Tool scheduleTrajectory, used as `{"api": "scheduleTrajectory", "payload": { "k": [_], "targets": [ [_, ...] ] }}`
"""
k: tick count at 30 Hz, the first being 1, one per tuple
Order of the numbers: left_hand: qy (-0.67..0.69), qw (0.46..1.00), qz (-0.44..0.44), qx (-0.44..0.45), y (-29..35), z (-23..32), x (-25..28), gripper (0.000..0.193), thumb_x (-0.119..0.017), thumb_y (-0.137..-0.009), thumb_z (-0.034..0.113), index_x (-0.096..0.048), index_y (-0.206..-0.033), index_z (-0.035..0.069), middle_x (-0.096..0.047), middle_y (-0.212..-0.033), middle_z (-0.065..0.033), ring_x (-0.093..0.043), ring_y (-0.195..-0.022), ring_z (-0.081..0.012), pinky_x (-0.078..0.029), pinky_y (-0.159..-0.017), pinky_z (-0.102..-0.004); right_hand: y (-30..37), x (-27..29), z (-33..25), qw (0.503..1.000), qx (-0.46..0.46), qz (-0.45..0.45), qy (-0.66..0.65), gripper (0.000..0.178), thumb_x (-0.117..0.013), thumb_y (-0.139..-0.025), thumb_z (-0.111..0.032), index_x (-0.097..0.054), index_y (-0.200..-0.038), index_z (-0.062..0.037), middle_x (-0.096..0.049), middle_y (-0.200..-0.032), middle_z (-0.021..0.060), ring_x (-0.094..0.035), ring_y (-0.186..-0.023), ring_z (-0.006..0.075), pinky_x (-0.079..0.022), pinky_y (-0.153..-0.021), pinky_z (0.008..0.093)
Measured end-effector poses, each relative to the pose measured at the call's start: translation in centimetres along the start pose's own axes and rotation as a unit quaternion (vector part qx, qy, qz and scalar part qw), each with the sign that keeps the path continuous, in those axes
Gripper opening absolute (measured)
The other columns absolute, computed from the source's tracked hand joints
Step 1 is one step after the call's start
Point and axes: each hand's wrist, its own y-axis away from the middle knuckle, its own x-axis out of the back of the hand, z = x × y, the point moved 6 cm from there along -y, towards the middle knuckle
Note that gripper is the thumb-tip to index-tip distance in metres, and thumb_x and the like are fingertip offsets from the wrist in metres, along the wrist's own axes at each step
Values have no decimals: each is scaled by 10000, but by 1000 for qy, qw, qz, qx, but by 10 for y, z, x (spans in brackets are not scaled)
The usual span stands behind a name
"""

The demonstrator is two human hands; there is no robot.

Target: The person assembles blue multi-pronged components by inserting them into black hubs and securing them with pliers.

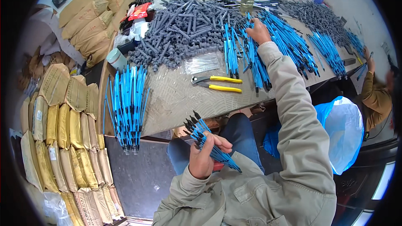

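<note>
Above my lap, my left hand (pixel 205 155) is closed round a bundle of thin blue rods with black tips (pixel 224 157); the tips fan out beyond the fingers. My right arm is stretched across the table. At the far ends of a blue rod bundle (pixel 256 65), my right hand (pixel 259 32) has its fingers pinched on a rod, its grip partly hidden. Left of that lies another blue rod bundle (pixel 230 54), and a larger rod pile (pixel 289 44) spreads to the right. Pliers with yellow handles (pixel 225 78) rest on the tabletop, near a pack of thin clear strips (pixel 202 63).
Grey plastic fittings (pixel 180 29) form a big heap. More blue rods (pixel 129 104) overhang the table's left edge beside a pale cup (pixel 116 58). A green-lidded bottle (pixel 247 0) stands far back. Brown sacks (pixel 63 129) line the left; another person (pixel 374 96) works at right.
</note>
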Motion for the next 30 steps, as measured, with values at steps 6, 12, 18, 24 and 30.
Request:
{"api": "scheduleTrajectory", "payload": {
  "k": [6, 12, 18, 24, 30],
  "targets": [
    [0, 999, 31, 17, -1, -2, 5, 275, -416, -963, 238, -503, -849, 3, -617, -836, -174, -616, -715, -204, -514, -695, -327, -13, 5, 6, 938, -121, -139, -293, 442, -706, -667, -243, -575, -1021, -13, -653, -757, 99, -621, -667, 214, -477, -618, 322],
    [-3, 999, 9, 34, -4, -9, -3, 294, -418, -963, 249, -527, -860, -5, -625, -844, -169, -618, -717, -198, -512, -704, -322, -53, 89, -58, 893, -37, 103, -436, 299, -675, -774, -201, -612, -952, 30, -643, -753, 32, -578, -705, 89, -427, -642, 218],
    [-29, 998, 48, 25, -4, 2, 14, 321, -412, -965, 259, -528, -1030, -33, -626, -917, -175, -627, -797, -225, -510, -732, -331, 15, 187, -144, 916, 66, 130, -375, 339, -566, -872, -253, -598, -1058, 28, -592, -723, 12, -512, -653, 72, -402, -624, 210],
    [-33, 987, 144, -56, -19, 20, 26, 422, -359, -972, 325, -431, -1202, -21, -570, -1080, -174, -580, -952, -250, -472, -818, -362, 209, 162, -157, 909, 52, -102, -401, 247, -632, -767, -24, -611, -1011, 9, -567, -726, 44, -527, -561, 88, -412, -512, 229],
    [-91, 982, 124, -112, -20, 13, 24, 327, -440, -954, 207, -485, -1160, -42, -573, -1068, -146, -576, -940, -204, -466, -807, -326, 292, 127, -199, 941, 155, -134, -269, 374, -674, -762, -62, -574, -1115, 3, -554, -757, 121, -554, -592, 191, -414, -483, 279]
  ]
}}
